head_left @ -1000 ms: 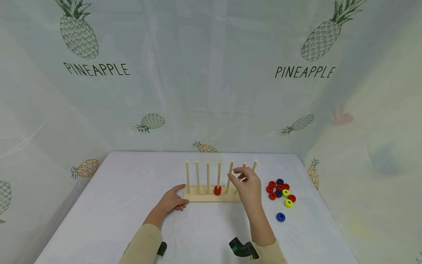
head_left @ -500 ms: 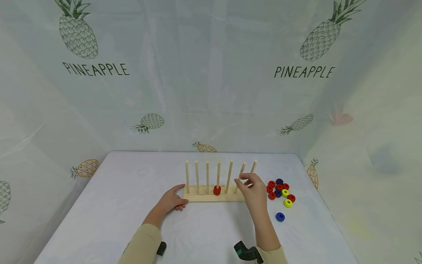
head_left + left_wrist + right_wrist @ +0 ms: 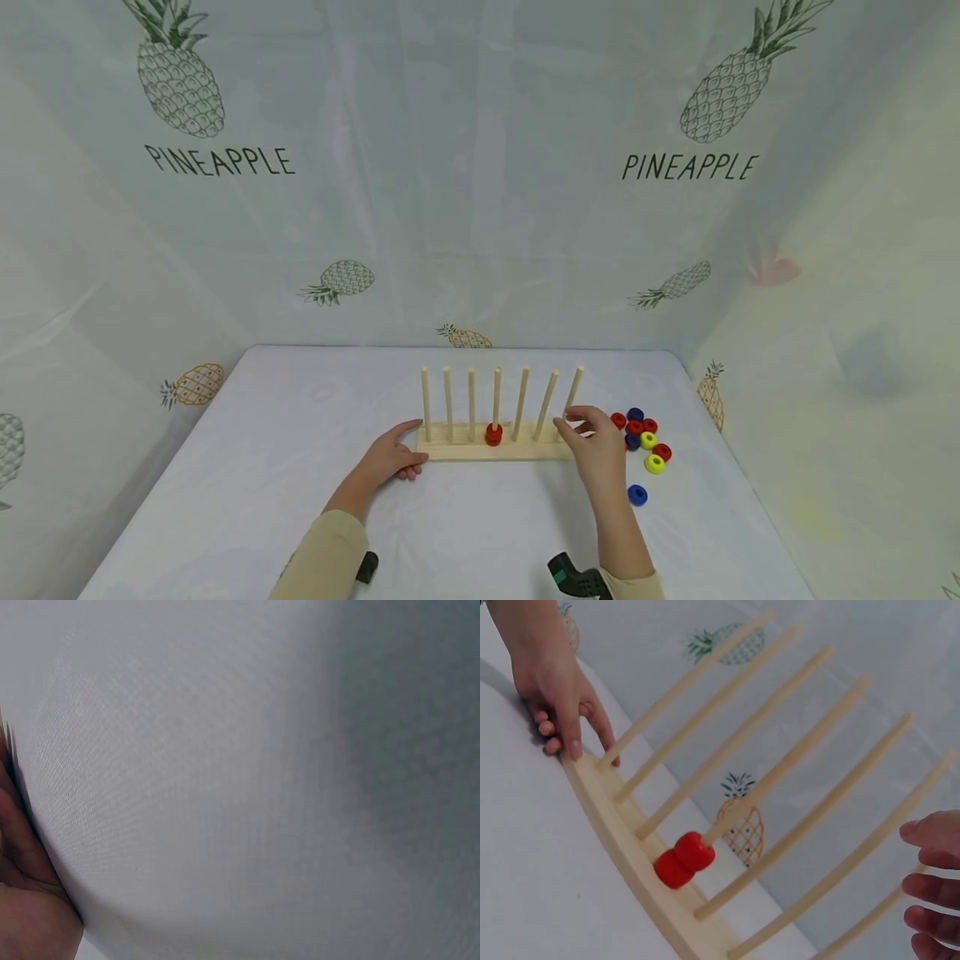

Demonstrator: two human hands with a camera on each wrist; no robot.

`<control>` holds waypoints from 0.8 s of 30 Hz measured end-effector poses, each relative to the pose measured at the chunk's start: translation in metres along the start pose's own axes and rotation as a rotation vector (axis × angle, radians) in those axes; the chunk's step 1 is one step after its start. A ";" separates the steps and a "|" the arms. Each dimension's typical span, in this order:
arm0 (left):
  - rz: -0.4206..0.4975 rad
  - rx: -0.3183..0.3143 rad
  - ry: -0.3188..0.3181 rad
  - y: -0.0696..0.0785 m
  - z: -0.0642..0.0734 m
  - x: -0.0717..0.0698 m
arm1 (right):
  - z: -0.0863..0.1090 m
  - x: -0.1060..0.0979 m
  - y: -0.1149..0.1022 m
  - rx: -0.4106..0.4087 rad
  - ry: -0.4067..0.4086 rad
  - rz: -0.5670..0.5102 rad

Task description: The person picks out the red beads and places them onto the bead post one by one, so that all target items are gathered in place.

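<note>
A wooden peg rack [image 3: 480,451] stands on the table with several upright pegs. Two red beads [image 3: 685,860] are stacked at the foot of its middle peg. My left hand [image 3: 390,454] pinches the rack's left end, thumb at the front edge and index finger at the back. In the left wrist view only part of that hand [image 3: 34,915] shows at the lower left edge. Beside the rightmost peg is my right hand [image 3: 600,446], its thumb and fingers apart with no bead between them. It covers the rack's right end in the head view.
A loose cluster of red, dark blue and yellow beads, with one yellow bead [image 3: 655,464] at its near side, lies right of the rack. One blue bead [image 3: 637,495] sits nearer, beside the right forearm. Pineapple-printed cloth [image 3: 465,208] hangs behind the white table [image 3: 315,392].
My right hand has moved right and lower, from around the fifth peg to the rightmost one, now overlapping part of the bead cluster. The left hand, rack and stacked red beads stay put.
</note>
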State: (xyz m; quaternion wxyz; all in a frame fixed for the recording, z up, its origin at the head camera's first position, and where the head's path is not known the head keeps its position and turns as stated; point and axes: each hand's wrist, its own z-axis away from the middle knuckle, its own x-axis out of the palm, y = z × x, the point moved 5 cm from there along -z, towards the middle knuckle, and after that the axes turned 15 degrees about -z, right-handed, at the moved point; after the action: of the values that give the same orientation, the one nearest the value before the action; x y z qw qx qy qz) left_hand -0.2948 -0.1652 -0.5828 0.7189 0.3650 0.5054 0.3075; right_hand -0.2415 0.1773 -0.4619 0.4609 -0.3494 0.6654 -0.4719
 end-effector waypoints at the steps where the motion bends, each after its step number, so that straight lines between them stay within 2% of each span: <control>1: 0.000 0.001 0.003 0.000 0.000 0.000 | -0.001 -0.001 0.002 0.001 0.001 0.002; 7: 0.002 0.006 0.009 0.001 0.002 0.000 | -0.002 -0.011 0.014 -0.005 0.014 0.030; 14: 0.003 0.013 0.009 0.002 0.002 -0.001 | -0.002 -0.020 0.030 0.055 0.018 0.054; 24: -0.023 0.016 0.008 0.005 0.005 -0.001 | -0.004 -0.031 0.055 0.101 0.046 0.056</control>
State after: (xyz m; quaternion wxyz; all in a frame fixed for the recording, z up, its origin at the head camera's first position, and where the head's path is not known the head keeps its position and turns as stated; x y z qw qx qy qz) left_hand -0.2911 -0.1647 -0.5772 0.7172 0.3637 0.5151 0.2966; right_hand -0.2367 0.2239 -0.5043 0.4755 -0.2958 0.6609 -0.4996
